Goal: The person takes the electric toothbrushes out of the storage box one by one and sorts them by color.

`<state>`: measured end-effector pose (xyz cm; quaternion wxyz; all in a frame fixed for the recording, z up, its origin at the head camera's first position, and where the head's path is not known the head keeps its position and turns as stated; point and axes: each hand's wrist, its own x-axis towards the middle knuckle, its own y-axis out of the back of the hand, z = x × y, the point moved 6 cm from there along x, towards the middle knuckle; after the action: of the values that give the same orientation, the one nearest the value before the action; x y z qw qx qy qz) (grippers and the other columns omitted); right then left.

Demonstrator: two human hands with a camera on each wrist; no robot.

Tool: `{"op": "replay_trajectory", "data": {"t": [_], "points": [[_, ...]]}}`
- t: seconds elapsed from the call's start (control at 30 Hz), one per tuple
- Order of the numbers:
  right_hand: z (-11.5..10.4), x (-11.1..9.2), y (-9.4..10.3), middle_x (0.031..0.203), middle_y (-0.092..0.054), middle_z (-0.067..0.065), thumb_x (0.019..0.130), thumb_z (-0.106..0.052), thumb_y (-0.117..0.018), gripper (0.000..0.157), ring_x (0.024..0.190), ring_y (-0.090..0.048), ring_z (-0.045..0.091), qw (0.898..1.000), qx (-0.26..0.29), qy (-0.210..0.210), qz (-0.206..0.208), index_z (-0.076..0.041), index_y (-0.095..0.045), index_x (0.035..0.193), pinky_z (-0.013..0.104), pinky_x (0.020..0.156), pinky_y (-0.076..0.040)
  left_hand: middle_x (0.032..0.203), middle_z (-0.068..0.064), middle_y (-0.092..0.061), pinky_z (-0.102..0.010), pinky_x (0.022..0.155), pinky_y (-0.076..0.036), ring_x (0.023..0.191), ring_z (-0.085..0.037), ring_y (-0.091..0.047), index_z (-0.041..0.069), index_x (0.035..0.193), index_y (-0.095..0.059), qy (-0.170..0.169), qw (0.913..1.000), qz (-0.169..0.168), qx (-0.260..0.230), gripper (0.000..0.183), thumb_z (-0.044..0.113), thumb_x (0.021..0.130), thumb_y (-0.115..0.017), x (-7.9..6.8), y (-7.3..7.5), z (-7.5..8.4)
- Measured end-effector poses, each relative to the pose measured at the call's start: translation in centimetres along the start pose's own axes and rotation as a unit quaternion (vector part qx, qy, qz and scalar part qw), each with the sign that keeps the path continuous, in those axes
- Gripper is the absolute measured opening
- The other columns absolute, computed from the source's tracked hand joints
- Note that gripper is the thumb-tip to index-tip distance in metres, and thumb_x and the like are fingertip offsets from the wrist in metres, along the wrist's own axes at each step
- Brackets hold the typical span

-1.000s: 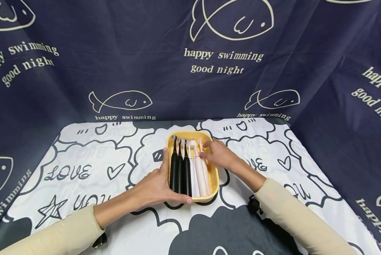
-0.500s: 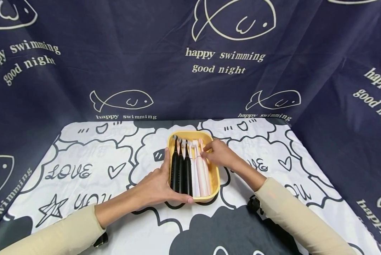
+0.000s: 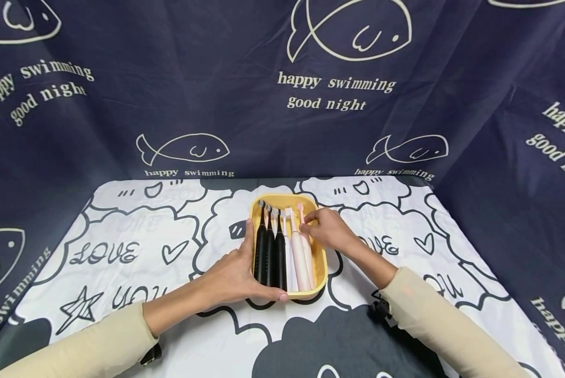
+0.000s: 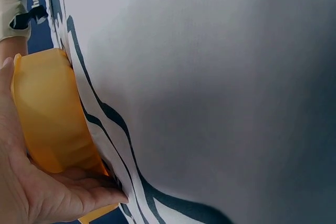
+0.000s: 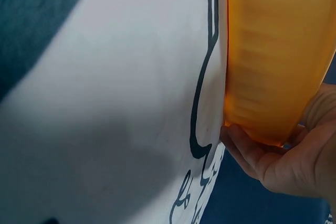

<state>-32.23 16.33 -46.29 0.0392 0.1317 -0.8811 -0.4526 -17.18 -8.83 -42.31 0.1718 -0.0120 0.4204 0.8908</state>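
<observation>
A yellow storage box (image 3: 284, 199) stands on the table, with electric toothbrushes lying side by side in it. Three black toothbrushes (image 3: 270, 257) fill its left part; pale white and pink ones (image 3: 300, 262) are on the right. My left hand (image 3: 230, 275) grips the box's near left corner, thumb along the front rim; the left wrist view shows its fingers against the yellow wall (image 4: 52, 108). At the far right corner, my right hand (image 3: 327, 228) pinches the rightmost pink toothbrush (image 3: 301, 208) near its neck. Its other fingers touch the outer wall (image 5: 278, 66).
A white cloth with black cloud drawings and lettering (image 3: 174, 252) covers the table. Behind it and at both sides hangs a dark blue curtain (image 3: 244, 121) printed with fish.
The rightmost pink toothbrush's head has shifted slightly right, away from the one beside it. My left hand keeps its place on the box; the head view has swung a little left.
</observation>
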Motion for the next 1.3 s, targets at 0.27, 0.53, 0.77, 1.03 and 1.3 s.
{"op": "replay_trajectory", "data": {"t": [0.27,0.53,0.77,1.03,1.3], "points": [[-2.3,-1.8,1.5,0.106,-0.085,0.009,0.097,-0.032,-0.081,0.031,0.079,-0.066,0.020,1.000,0.022,-0.005,0.009,-0.009,-0.089,0.116,0.034,0.074,-0.054,0.154,-0.032,-0.065,-0.050,0.107,-0.059,0.125,-0.028,-0.071,0.028,0.176,0.028,-0.004,1.0000,0.004,-0.001,0.182,0.091,0.058,-0.095,0.0,0.1,0.1],[-0.3,-0.8,0.9,0.100,-0.084,0.003,0.098,-0.041,-0.082,0.036,0.077,-0.063,0.018,1.000,0.023,0.007,0.013,-0.013,-0.090,0.118,0.036,0.068,-0.052,0.155,-0.032,-0.064,-0.050,0.109,-0.059,0.129,-0.029,-0.071,0.028,0.174,0.033,0.000,1.0000,-0.003,0.002,0.183,0.090,0.058,-0.095,0.0,0.0,0.2],[-0.7,-0.9,1.3,0.103,-0.083,0.003,0.097,-0.042,-0.084,0.035,0.076,-0.060,0.018,0.999,0.036,0.013,0.008,-0.013,-0.090,0.117,0.036,0.067,-0.049,0.152,-0.032,-0.066,-0.049,0.106,-0.060,0.122,-0.025,-0.072,0.028,0.174,0.032,0.003,1.0000,-0.002,-0.001,0.182,0.091,0.059,-0.095,0.0,0.0,0.0],[-2.1,-1.4,2.1,0.102,-0.082,0.005,0.097,-0.033,-0.086,0.029,0.080,-0.062,0.019,0.999,0.044,-0.005,0.002,-0.011,-0.089,0.115,0.034,0.069,-0.051,0.149,-0.030,-0.068,-0.046,0.102,-0.059,0.115,-0.021,-0.070,0.028,0.173,0.034,0.002,1.0000,0.000,-0.008,0.183,0.091,0.059,-0.094,0.0,0.0,0.1],[-6.1,-3.9,4.0,0.103,-0.080,0.013,0.100,-0.021,-0.080,0.027,0.082,-0.061,0.018,0.998,0.054,-0.021,-0.005,-0.002,-0.087,0.118,0.029,0.072,-0.049,0.154,-0.033,-0.064,-0.048,0.107,-0.059,0.125,-0.026,-0.071,0.030,0.173,0.034,0.005,0.9999,0.004,-0.010,0.182,0.092,0.059,-0.094,0.0,0.0,0.1]]}}
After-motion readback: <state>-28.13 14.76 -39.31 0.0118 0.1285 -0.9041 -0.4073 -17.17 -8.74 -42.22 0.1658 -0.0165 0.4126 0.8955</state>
